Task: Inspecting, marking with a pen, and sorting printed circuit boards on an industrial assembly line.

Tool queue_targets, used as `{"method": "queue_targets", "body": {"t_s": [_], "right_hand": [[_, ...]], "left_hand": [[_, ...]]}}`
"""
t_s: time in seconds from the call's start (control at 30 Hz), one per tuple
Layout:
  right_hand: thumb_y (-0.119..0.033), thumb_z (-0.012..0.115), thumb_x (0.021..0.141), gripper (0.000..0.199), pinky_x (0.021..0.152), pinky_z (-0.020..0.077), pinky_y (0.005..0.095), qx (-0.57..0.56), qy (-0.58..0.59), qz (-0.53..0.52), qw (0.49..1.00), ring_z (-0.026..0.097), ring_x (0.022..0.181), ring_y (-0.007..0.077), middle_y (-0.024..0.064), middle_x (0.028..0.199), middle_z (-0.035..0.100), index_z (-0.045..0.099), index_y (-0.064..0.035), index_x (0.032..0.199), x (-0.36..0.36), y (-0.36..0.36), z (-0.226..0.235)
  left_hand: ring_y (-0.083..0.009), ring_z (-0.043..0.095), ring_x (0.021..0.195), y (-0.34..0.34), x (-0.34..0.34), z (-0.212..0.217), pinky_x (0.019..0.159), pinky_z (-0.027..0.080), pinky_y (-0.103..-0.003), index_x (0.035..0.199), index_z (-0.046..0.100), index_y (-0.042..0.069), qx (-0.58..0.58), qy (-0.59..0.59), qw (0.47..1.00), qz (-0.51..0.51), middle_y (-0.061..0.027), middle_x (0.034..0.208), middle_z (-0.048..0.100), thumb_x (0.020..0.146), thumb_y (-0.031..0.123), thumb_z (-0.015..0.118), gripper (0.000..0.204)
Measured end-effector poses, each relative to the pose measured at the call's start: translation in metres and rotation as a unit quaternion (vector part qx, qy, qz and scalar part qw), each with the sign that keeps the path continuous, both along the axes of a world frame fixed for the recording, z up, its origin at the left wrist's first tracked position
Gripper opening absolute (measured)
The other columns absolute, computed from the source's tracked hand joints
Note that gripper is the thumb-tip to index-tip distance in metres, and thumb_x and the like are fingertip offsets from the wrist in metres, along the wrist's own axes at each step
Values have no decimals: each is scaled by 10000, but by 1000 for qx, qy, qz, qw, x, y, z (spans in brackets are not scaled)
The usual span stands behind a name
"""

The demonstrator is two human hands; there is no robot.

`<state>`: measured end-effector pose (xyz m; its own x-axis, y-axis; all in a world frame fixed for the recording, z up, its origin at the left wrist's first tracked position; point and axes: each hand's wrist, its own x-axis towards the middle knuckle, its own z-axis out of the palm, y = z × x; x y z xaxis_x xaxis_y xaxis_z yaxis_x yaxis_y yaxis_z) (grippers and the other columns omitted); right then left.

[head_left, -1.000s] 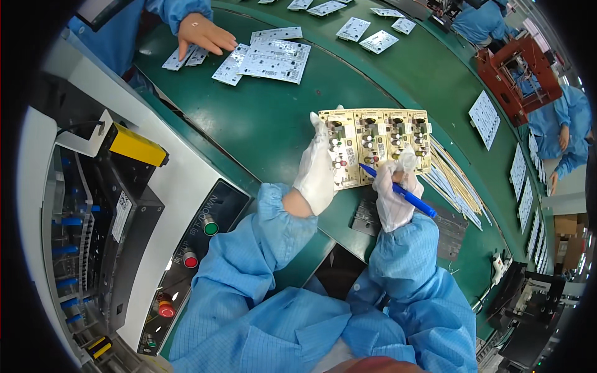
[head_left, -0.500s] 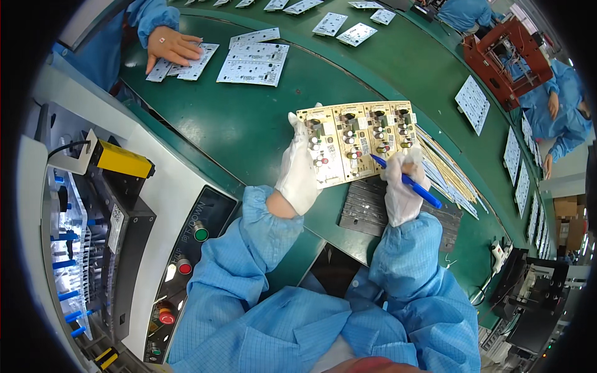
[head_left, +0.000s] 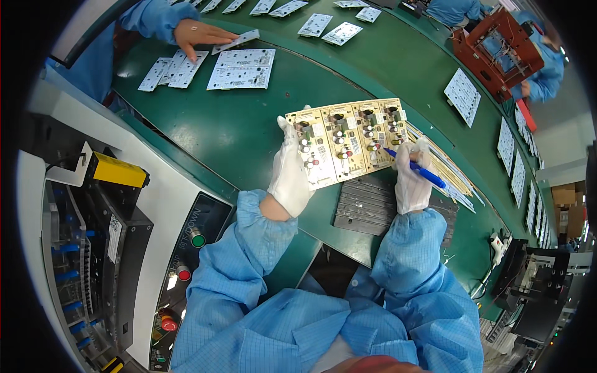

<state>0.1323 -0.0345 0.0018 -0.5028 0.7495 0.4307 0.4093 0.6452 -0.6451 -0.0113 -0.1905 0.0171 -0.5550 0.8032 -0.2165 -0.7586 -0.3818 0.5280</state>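
Observation:
A cream-coloured circuit board panel (head_left: 344,146), populated with capacitors and other small parts, is held up above the green bench. Gripping its left edge is my left hand (head_left: 290,171) in a white glove, thumb on the near face and the other fingers mostly behind it. My right hand (head_left: 413,177), also gloved, is closed around a blue pen (head_left: 429,175). The pen's tip points at the right part of the panel, close to its components; whether it touches I cannot tell. Below the panel lies a dark grooved block (head_left: 364,208).
Thin white and yellow strips (head_left: 444,165) lie right of the panel. White boards (head_left: 241,69) sit at the far left, where a co-worker's hand (head_left: 202,36) reaches. A machine with buttons (head_left: 198,239) stands left; a green conveyor (head_left: 398,68) carries more boards beyond.
My right hand and pen have shifted slightly right relative to the panel. The panel sits a little further left in view. The co-worker's hand has moved right to a tilted white board.

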Motion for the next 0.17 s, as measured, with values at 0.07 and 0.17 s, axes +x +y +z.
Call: {"method": "queue_targets", "body": {"t_s": [0.07,0.17], "right_hand": [[-107,526,950,150,530,431,262,-20,156,35,987,506,524,99,27,614,553,521,-56,809,2,-3,-2],[-114,544,943,122,570,464,251,-103,246,-72,961,490,500,99,28,598,542,533,-66,831,8,-1,2]], "left_hand": [[-240,529,1219,0,-1,-2,986,494,-382,1464,257,112,9,10,1000,-7,-103,1412,426,991,541,188,642],[-252,523,1226,1,-3,-9,989,489,-402,1474,231,131,7,36,999,-8,-97,1417,422,991,540,196,634]]}}
